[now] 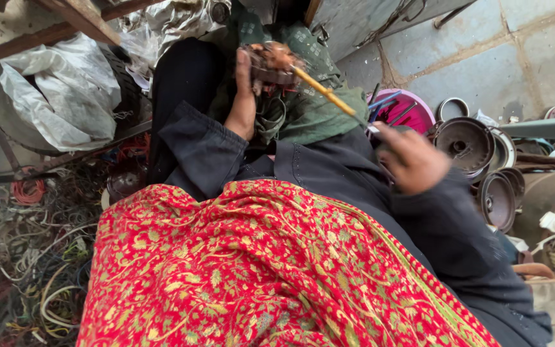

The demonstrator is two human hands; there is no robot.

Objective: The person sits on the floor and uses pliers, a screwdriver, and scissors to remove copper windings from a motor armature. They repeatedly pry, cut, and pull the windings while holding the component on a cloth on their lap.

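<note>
Two hands busy — left hand clamps the rusty coil lump steady at knee height; right hand — blurred — grips the yellow-handled tool, fingers curled.

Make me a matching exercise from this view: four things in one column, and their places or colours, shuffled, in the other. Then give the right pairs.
Things:
1. left hand
2. right hand
3. shawl
4. tangled wires

Descriptions:
A. red with a gold and green pattern, across the lap
B. heaped on the ground at the left
C. gripping a copper-wound part with a yellow rod stuck in it
D. blurred, beside the round metal covers, holding nothing that shows

Pairs: 1-C, 2-D, 3-A, 4-B
</note>
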